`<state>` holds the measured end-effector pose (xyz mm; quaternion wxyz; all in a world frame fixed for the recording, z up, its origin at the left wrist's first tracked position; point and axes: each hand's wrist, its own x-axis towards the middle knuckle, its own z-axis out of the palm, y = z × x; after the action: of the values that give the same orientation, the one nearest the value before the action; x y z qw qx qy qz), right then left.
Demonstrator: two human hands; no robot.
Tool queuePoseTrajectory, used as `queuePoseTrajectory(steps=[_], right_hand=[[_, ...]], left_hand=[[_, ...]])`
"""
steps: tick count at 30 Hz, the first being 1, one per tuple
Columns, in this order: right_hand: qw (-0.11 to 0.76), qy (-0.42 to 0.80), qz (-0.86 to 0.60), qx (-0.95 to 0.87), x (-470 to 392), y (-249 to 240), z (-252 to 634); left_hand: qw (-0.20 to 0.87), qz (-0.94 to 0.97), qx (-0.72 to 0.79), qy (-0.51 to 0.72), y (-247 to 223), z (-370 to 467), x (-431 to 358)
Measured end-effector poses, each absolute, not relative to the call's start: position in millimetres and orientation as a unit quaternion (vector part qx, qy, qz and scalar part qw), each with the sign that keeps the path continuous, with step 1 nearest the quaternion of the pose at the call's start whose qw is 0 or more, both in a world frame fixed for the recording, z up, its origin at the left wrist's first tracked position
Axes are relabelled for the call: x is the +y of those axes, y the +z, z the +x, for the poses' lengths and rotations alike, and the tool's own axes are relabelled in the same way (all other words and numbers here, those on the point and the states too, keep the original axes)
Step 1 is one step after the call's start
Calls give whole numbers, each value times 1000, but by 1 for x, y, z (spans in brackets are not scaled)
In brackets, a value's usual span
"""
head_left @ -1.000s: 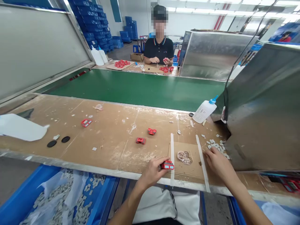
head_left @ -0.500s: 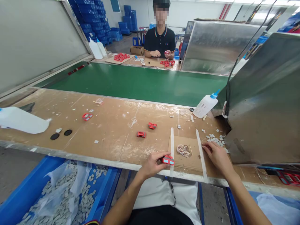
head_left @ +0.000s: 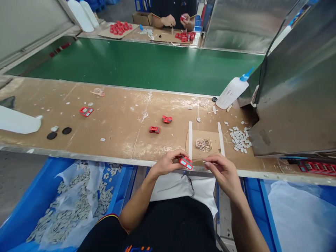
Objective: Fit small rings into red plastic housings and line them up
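Head cam: your L hand (head_left: 168, 162) pinches the red toy car (head_left: 186, 162) at its left end, fingers almost closed, by the bench's (head_left: 118, 122) near edge. Car's long axis slants, right end nearer you, blue windows (head_left: 183, 162) toward you. Your R hand (head_left: 223, 173) pinches a tiny pale bit (head_left: 204, 161), type unclear. Brown bench top, green belt (head_left: 131, 63) beyond, co-worker (head_left: 172, 7) opp. you.
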<state>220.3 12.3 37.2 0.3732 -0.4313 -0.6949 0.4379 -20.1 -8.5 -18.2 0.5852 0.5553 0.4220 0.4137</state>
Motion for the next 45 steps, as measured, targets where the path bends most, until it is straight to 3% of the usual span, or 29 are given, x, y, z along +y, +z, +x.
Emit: queuePoseTrajectory(steps=[9, 20, 28, 36, 45], right_hand=[[322, 476, -448, -685, 10, 13, 187], [234, 331, -423, -810, 2, 23, 188], [283, 369, -441, -768, -15, 11, 184], [361, 601, -414, -580, -11, 2, 190], [383, 450, -413, -693, -9, 20, 197]], left_hand=[[520, 637, 422, 382, -19, -22, -6], [459, 687, 441, 350, -24, -24, -6], [407, 707, 468, 339, -19, -18, -9], [428, 691, 388, 434, -1, -13, -11], [419, 672, 430, 434, 33, 1, -17]])
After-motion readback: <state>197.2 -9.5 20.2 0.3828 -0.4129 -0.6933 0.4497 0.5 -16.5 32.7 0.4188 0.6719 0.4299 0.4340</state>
